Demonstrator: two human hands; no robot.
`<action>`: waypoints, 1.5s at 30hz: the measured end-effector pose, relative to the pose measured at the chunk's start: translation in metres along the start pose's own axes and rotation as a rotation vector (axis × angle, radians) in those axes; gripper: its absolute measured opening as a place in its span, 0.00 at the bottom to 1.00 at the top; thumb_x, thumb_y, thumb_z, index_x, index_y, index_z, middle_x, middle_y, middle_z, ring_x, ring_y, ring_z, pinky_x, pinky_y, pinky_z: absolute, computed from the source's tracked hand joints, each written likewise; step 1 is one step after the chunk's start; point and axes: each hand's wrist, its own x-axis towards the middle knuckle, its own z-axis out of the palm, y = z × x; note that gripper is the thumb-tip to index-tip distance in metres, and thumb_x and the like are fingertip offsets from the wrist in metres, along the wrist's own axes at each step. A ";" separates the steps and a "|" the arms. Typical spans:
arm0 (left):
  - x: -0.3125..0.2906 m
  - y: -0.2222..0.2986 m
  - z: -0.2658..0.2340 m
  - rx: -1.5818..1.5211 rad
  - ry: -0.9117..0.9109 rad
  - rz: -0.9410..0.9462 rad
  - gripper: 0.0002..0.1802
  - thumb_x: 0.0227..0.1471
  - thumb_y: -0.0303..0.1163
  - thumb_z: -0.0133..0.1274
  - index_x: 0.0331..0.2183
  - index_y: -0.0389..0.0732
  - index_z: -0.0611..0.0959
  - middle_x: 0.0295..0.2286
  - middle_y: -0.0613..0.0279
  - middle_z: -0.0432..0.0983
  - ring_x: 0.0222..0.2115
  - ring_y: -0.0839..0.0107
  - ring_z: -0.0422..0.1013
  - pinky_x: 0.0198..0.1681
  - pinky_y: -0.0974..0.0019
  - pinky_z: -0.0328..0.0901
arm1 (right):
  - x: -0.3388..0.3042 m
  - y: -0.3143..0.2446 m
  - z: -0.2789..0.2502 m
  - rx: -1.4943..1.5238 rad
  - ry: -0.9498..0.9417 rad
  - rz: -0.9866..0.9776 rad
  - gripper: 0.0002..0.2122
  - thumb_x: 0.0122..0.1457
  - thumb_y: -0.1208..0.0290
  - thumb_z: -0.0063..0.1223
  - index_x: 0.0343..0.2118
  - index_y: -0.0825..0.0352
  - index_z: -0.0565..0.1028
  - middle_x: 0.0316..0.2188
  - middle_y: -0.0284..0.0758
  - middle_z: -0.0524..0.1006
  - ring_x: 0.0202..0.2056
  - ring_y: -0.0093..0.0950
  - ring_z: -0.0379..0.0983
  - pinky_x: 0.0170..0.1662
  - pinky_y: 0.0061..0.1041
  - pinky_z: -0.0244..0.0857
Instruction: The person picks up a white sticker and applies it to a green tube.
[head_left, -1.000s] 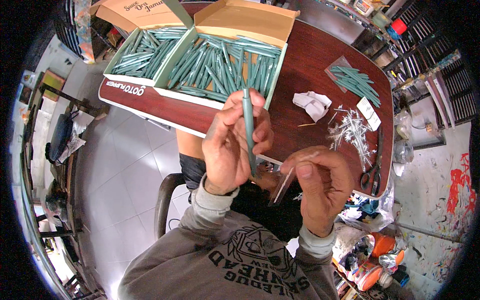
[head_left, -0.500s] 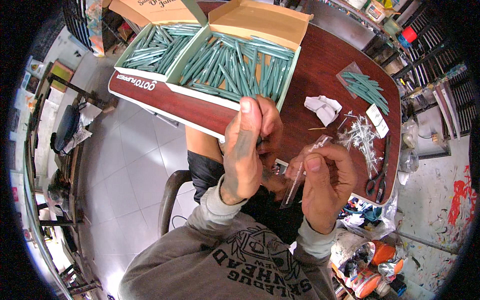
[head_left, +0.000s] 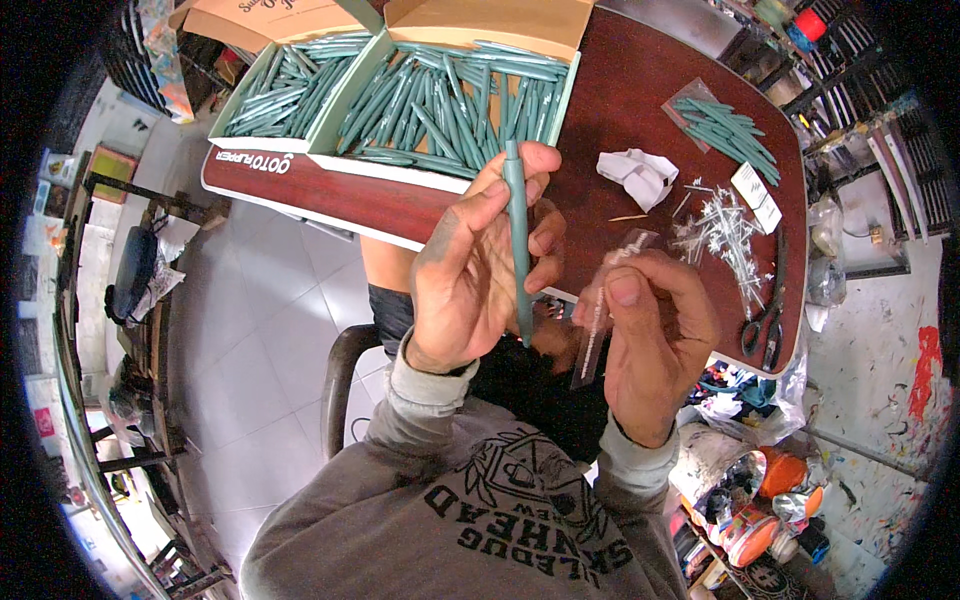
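1. Head view, with the clock face taken from its centre: the green pen (head_left: 518, 240) is just beside the centre, toward 1 o'clock, nearly upright.
2. The fingers of the left hand (head_left: 455, 285) are closed around this pen, the thumb on one side and the other fingertips on the opposite side.
3. The fingers of the right hand (head_left: 655, 345), at 4 o'clock, pinch a clear plastic strip (head_left: 594, 335) between thumb and forefinger; strip and pen are apart.
4. In my judgement, the pen is light, stiff and rather slippery, so the middle of its barrel should be the safest hold.
5. The strip seems thin, soft and easy to crease; a gentle pinch at one edge should suit it.
6. On the bench (head_left: 630, 90), the larger pen box (head_left: 480, 18) stands at 12 o'clock and the smaller pen box (head_left: 285, 20) at 11.
7. Loose pens (head_left: 725, 130) lie at 2 o'clock; the scissors (head_left: 752, 335) are near 3.
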 end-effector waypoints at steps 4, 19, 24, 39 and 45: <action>-0.002 -0.003 0.000 0.098 0.018 0.027 0.24 0.62 0.43 0.35 0.49 0.34 0.70 0.34 0.71 0.58 0.22 0.82 0.55 0.16 0.79 0.48 | 0.008 -0.001 0.012 0.094 -0.109 0.004 0.07 0.61 0.79 0.54 0.41 0.74 0.75 0.35 0.42 0.80 0.35 0.26 0.77 0.36 0.22 0.71; -0.002 -0.004 -0.010 0.146 -0.113 0.124 0.16 0.54 0.45 0.38 0.23 0.46 0.60 0.22 0.71 0.54 0.18 0.83 0.46 0.18 0.76 0.39 | 0.003 0.000 0.014 0.110 -0.146 0.021 0.06 0.62 0.78 0.54 0.38 0.73 0.73 0.32 0.42 0.78 0.32 0.26 0.75 0.37 0.23 0.70; -0.002 -0.003 -0.012 0.151 -0.118 0.110 0.20 0.54 0.52 0.41 0.21 0.49 0.60 0.20 0.73 0.53 0.18 0.82 0.47 0.17 0.76 0.42 | 0.002 -0.004 0.016 0.061 -0.158 0.026 0.05 0.61 0.80 0.55 0.38 0.74 0.74 0.34 0.44 0.80 0.34 0.27 0.77 0.41 0.24 0.72; -0.005 -0.006 -0.001 0.125 -0.029 0.069 0.25 0.67 0.41 0.37 0.56 0.32 0.66 0.34 0.67 0.63 0.24 0.80 0.60 0.20 0.78 0.56 | -0.001 0.002 0.013 0.018 -0.064 -0.022 0.08 0.61 0.79 0.55 0.42 0.75 0.76 0.36 0.43 0.80 0.35 0.25 0.77 0.39 0.22 0.71; -0.008 -0.009 0.006 0.275 0.068 0.120 0.26 0.67 0.41 0.38 0.57 0.31 0.67 0.36 0.69 0.65 0.23 0.84 0.58 0.17 0.81 0.52 | 0.000 0.002 0.018 0.039 -0.061 0.071 0.07 0.61 0.79 0.56 0.40 0.75 0.76 0.35 0.42 0.80 0.34 0.24 0.77 0.39 0.22 0.72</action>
